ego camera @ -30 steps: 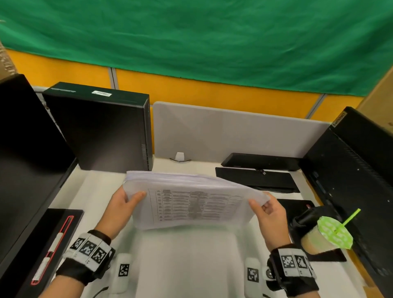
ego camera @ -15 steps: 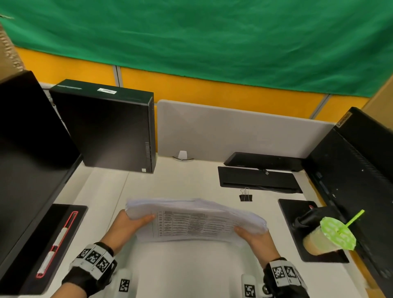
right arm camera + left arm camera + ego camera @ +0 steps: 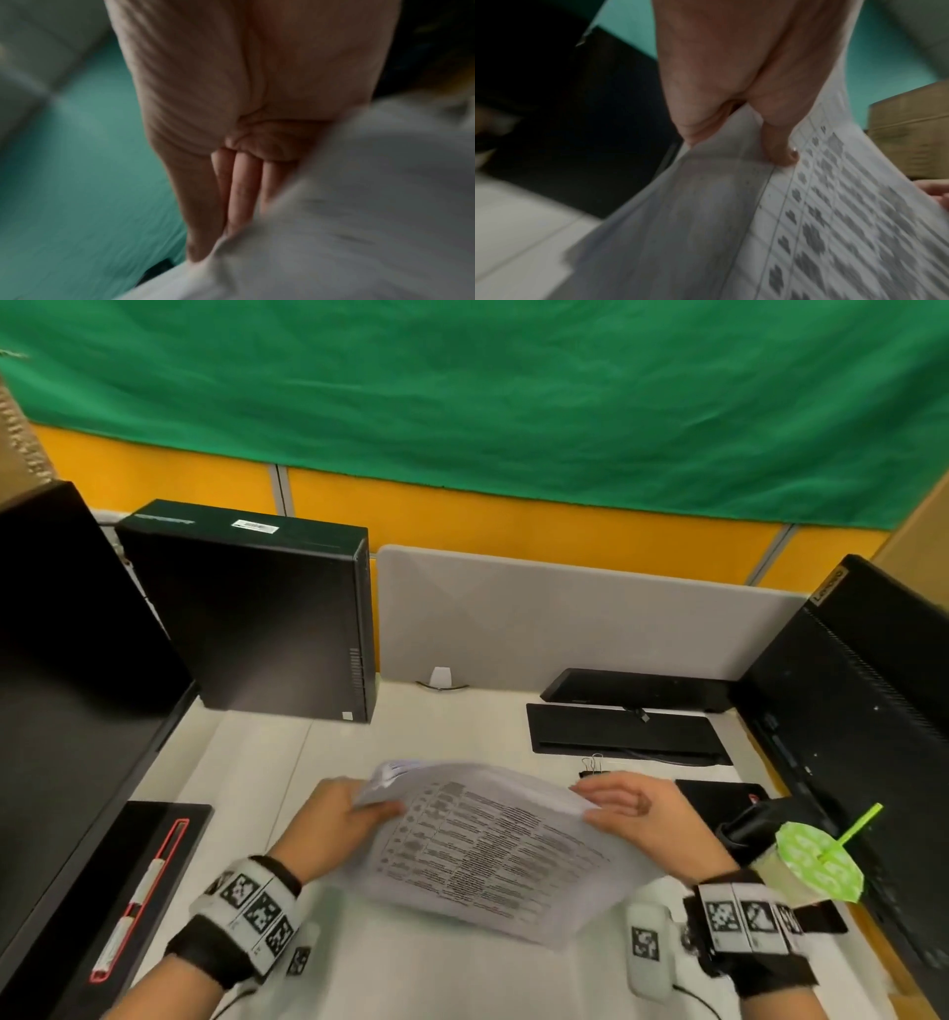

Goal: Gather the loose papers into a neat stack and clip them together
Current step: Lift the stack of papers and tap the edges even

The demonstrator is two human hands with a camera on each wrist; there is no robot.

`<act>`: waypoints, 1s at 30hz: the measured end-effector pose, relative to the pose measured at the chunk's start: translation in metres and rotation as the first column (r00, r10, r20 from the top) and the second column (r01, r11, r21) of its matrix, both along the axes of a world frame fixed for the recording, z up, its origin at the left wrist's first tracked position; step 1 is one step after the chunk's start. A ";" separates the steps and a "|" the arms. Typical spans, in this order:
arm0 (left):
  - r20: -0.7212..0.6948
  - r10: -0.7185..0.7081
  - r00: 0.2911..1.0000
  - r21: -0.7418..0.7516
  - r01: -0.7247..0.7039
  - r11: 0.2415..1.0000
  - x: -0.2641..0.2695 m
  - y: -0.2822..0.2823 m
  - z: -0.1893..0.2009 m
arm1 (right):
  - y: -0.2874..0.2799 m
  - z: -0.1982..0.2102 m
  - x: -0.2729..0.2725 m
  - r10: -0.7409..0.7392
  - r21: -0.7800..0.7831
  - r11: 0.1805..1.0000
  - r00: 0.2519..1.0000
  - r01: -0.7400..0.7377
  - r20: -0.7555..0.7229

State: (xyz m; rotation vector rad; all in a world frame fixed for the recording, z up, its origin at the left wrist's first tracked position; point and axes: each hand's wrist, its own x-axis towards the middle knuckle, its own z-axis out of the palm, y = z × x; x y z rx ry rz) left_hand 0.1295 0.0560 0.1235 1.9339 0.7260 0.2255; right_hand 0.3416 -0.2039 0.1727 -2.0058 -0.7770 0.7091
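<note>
Turning in grip since half-second back: paper stack point(image 3: 493, 850) swung askew, tilted above desk point(image 3: 267, 762). Left hand point(image 3: 334, 824) pinched far-left corner, thumb on top; right hand point(image 3: 642, 819) fingers straight together along right edge. Binder clip point(image 3: 593, 768) waited behind, untouched; squaring-up probably unfinished.

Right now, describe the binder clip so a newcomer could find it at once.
Start at the black keyboard lying at the back right of the white desk. Just in front of its near edge, right behind the fingers of the right hand, sits the binder clip. It is the only small black thing there with thin wire loop handles standing up.
</note>
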 end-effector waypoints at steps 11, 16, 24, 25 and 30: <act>0.323 0.117 0.939 -0.065 -0.101 0.993 -0.011 0.022 0.024 | 0.043 0.011 -0.008 0.061 -0.032 0.998 0.995 -0.059 0.074; 0.484 0.311 0.818 -0.422 -0.093 0.902 -0.005 0.006 0.016 | 0.061 -0.002 -0.026 -0.028 0.244 0.968 0.994 0.054 -0.107; 0.470 0.288 0.834 -0.280 -0.169 0.945 -0.003 0.002 0.037 | 0.075 -0.011 -0.029 -0.019 0.326 0.943 0.987 0.072 -0.162; 0.441 0.285 0.851 -0.263 -0.181 0.948 -0.004 0.002 0.031 | 0.074 -0.017 -0.029 -0.021 0.296 0.953 0.986 0.070 -0.168; 0.346 0.279 0.896 -0.216 -0.214 0.953 0.000 -0.007 0.004 | 0.066 -0.042 -0.039 -0.058 0.267 0.958 0.981 0.107 -0.184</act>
